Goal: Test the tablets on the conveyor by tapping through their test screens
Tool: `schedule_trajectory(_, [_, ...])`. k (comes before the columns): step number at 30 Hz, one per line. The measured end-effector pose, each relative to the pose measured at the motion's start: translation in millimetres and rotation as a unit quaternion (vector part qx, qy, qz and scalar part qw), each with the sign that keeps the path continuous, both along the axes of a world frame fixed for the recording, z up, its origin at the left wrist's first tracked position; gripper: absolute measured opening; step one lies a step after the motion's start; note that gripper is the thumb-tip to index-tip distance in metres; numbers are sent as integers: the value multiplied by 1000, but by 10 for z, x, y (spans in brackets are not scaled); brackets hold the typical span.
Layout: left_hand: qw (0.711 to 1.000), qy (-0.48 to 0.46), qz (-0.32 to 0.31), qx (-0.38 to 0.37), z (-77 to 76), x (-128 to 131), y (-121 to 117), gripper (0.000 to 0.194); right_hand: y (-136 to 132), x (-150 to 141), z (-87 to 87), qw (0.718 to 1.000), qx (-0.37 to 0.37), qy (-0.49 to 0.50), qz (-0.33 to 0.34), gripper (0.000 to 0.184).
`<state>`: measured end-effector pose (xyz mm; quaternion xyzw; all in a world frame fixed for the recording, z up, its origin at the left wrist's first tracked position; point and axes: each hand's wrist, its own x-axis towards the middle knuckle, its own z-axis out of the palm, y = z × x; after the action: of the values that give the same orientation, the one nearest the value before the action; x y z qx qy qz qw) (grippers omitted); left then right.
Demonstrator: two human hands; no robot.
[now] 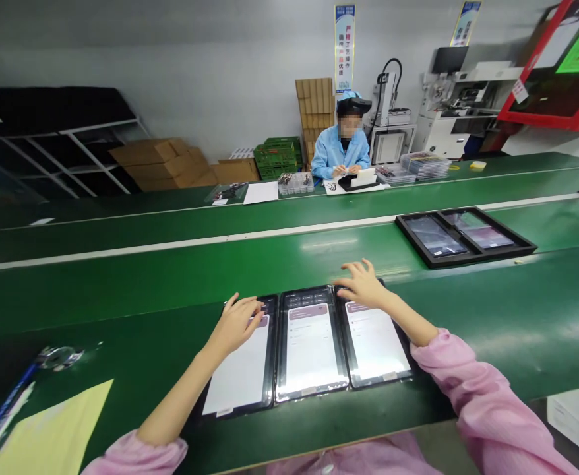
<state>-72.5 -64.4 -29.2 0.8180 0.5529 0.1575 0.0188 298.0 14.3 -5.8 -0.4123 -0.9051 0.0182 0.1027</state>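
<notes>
Two bare hands over a green rubber conveyor belt (121, 290), pink fabric sleeves (487, 402) at bottom of view. L hand (235, 324): palm down, fingers loosely curled, narrow, resting on top R corner of the leftmost of 3 slim black-framed tablets (312, 343), no firm pinch visible. R hand (363, 285): fingers spread and arched, fairly wide, tips at top edge of the rightmost tablet, nothing gripped. All 3 tablets lie flat side by side, glass screens lit white w/ pale pink header bars. Further R on the belt, a flat black rectangular tray (462, 236) holds 2 more tablets. Lower L, a pale yellow paper sheet (47, 429). Across the line, a co-worker (341, 148) in a light blue coat sits at a 2nd green belt, hands at a pale flat device.
</notes>
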Motion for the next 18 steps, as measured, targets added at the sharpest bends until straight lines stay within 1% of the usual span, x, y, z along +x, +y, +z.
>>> schedule_trajectory(1, [1000,5,0,-8,16,-4,1,31,17,146,-18,999,-6,15,-33,29])
schedule_trajectory(4, [1000,-2,8,-18,77,-11,53,33,35,552,-98,991,-23,53,-117,39])
schedule_trajectory(7, [998,-32,45,-35,115,-1,229,34,-15,779,-175,984,-22,74,-163,39])
schedule_trajectory(9, [992,-41,91,-82,114,27,407,36,-60,812,-203,983,-22,77,-163,38])
schedule_trajectory(12, [970,-23,141,-195,95,102,680,46,-95,767,-202,987,-29,73,-138,37])
schedule_trajectory(14, [958,-9,145,-248,93,155,819,47,-83,733,-168,987,-25,73,-138,35])
schedule_trajectory(16, [951,0,143,-275,109,193,913,44,-40,723,-108,983,-22,83,-161,35])
schedule_trajectory(18, [944,5,145,-297,137,214,969,46,27,735,-39,977,-36,93,-188,37])
